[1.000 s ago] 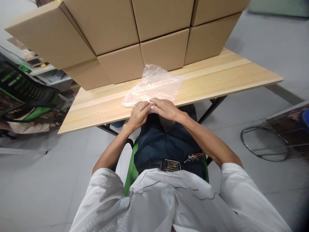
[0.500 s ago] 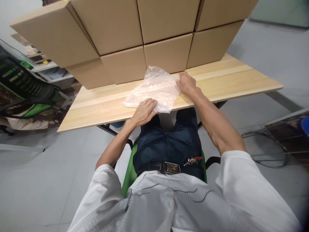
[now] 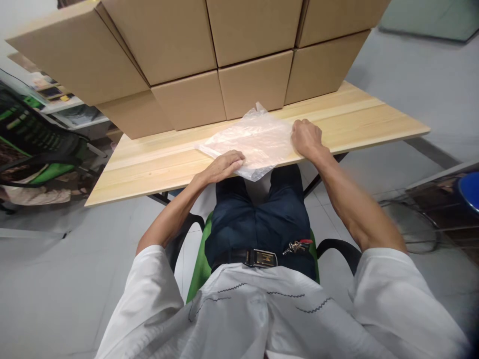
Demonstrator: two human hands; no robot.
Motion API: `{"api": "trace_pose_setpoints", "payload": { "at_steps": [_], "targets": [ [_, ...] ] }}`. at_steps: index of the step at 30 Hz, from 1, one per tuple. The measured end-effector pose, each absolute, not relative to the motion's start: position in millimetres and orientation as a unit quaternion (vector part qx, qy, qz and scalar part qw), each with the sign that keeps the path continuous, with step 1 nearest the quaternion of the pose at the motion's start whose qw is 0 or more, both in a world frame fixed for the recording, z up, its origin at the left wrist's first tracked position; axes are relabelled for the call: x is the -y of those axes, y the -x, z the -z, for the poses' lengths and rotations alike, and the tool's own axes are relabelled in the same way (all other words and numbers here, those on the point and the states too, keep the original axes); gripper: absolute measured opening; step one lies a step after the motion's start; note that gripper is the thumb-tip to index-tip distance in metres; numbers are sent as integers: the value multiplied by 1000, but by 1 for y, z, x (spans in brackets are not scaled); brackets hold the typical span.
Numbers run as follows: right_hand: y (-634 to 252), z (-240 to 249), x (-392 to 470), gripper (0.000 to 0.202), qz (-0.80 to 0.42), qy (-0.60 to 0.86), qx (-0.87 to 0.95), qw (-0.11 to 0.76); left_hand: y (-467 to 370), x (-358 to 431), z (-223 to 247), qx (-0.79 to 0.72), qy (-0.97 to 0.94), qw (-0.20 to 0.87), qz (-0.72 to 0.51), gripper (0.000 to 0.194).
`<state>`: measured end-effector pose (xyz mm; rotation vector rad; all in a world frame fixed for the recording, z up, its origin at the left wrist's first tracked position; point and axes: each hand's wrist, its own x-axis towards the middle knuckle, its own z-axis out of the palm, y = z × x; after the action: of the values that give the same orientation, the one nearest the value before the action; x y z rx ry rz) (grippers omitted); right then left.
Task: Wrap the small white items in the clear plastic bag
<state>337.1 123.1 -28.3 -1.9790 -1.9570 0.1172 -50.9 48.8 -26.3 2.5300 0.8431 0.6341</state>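
A clear plastic bag (image 3: 254, 142) lies flat on the wooden table (image 3: 359, 119), its near corner hanging over the front edge. My left hand (image 3: 224, 167) rests flat on the bag's near left edge, fingers together and stretched out. My right hand (image 3: 307, 138) presses on the bag's right edge, fingers curled at the plastic. Whether it pinches the plastic is unclear. Both forearms reach from my lap over the table's front edge.
Stacked cardboard boxes (image 3: 209, 55) fill the back of the table, right behind the bag. A green and black chair (image 3: 33, 144) stands at the left. A round metal frame (image 3: 415, 224) and a blue stool (image 3: 469, 192) sit at the right on the grey floor.
My right hand left my left hand, swept to the bag's far right corner, then drew back along its right edge. The bag slid right and nearer. My left hand stayed on the near edge.
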Motion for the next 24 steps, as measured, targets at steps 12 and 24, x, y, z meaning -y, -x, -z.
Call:
{"api": "trace_pose_setpoints", "payload": {
  "at_steps": [12,24],
  "targets": [
    [-362,17,-71,51,-2,743,662,98,62,-92,17,-346,-900,201,-173,19],
    [-290,14,-93,80,-91,506,848,128,84,-61,27,-445,-856,134,-228,79]
  ]
}}
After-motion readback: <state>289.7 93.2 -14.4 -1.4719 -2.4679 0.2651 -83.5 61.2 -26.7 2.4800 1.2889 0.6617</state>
